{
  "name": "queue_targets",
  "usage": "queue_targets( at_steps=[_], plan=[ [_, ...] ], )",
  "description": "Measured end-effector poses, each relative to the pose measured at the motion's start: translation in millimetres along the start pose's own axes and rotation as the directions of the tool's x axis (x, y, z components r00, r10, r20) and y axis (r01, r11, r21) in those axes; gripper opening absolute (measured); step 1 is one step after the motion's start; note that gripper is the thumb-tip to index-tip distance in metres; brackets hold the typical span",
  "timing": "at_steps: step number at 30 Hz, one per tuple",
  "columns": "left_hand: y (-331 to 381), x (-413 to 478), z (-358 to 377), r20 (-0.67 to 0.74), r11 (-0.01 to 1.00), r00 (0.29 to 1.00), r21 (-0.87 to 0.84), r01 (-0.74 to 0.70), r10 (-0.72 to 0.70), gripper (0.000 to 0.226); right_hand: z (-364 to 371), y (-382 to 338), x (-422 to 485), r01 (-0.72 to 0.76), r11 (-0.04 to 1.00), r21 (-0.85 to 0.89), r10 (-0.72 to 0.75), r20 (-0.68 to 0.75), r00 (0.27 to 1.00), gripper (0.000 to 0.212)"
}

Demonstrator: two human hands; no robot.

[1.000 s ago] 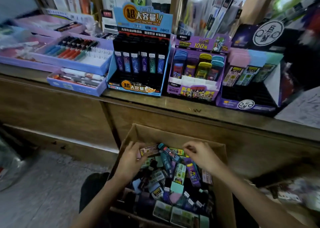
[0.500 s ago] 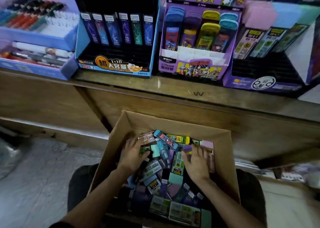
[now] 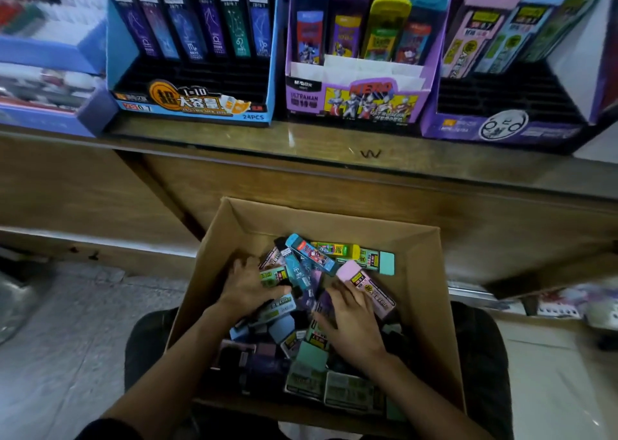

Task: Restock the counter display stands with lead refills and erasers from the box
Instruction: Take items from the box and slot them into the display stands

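Observation:
A cardboard box (image 3: 426,272) sits on my lap, filled with a loose pile of erasers and lead refill cases. My left hand (image 3: 249,287) lies on the left of the pile, its fingertips dug in between the items, and what it holds is hidden. My right hand (image 3: 351,326) rests spread on the right side, fingers touching a pink eraser (image 3: 366,287) and a purple case. A blue lead refill case (image 3: 311,255) and a mint eraser (image 3: 378,260) lie on top at the back. Neither hand has anything lifted out.
On the wooden counter (image 3: 334,148) above the box stand three displays: a blue stand (image 3: 194,106) of dark lead refills, a purple Ultraman stand (image 3: 354,101) of coloured cases, and a purple eraser stand (image 3: 495,127). More trays are at the far left. The floor is on either side.
My view has tilted down and moved closer to the box. Both hands have slid a little nearer to me over the pile, and the pink eraser now lies uncovered by my right fingers.

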State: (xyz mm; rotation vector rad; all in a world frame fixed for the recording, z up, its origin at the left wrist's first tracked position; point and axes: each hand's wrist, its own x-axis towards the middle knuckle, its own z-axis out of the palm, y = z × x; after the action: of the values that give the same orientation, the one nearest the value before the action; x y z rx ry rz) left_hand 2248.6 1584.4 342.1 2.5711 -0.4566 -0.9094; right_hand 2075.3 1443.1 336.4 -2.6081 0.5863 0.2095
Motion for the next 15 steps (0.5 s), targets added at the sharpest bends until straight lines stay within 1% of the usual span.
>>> queue_targets(
  at_steps=[2,4,7,8,10,12,14,15],
  plan=[
    [0.6,2.4,-5.5,0.028,0.998,1.000,-0.068,-0.010,0.012,0.082,-5.9,3.3,-0.1,0.008,0.999,0.040,-0.009,0.029,1.000,0.066],
    [2.8,1.3,-7.3,0.025,0.997,1.000,-0.082,-0.010,0.012,0.074,-12.7,7.4,-2.0,-0.027,0.997,0.078,0.023,0.050,0.998,0.061],
    [5.2,-3.4,-2.0,-0.071,1.000,0.997,-0.013,0.006,-0.007,0.070,-19.1,13.7,-9.6,-0.149,0.987,0.054,0.152,-0.049,0.987,0.046],
    [5.0,-5.5,0.9,-0.113,1.000,0.994,0.002,0.002,-0.001,0.068,-21.1,15.8,-11.8,-0.203,0.978,0.053,0.206,-0.070,0.976,0.046],
    [3.6,-10.4,5.2,-0.157,0.999,0.987,0.051,-0.020,0.028,0.063,-24.0,19.2,-13.4,-0.277,0.956,0.092,0.283,-0.053,0.958,0.053],
    [1.9,-15.9,6.7,-0.156,0.992,0.986,0.119,-0.033,0.051,0.059,-25.3,17.6,-11.8,-0.301,0.948,0.106,0.302,0.001,0.953,0.061],
    [1.1,-22.5,6.5,-0.119,0.982,0.989,0.177,-0.062,0.084,0.054,-23.5,10.6,-8.4,-0.292,0.954,0.060,0.290,0.047,0.956,0.071],
    [1.0,-26.1,6.3,-0.084,0.982,0.991,0.170,-0.088,0.103,0.049,-21.9,6.6,-6.3,-0.284,0.959,0.022,0.282,0.061,0.957,0.075]
  ],
)
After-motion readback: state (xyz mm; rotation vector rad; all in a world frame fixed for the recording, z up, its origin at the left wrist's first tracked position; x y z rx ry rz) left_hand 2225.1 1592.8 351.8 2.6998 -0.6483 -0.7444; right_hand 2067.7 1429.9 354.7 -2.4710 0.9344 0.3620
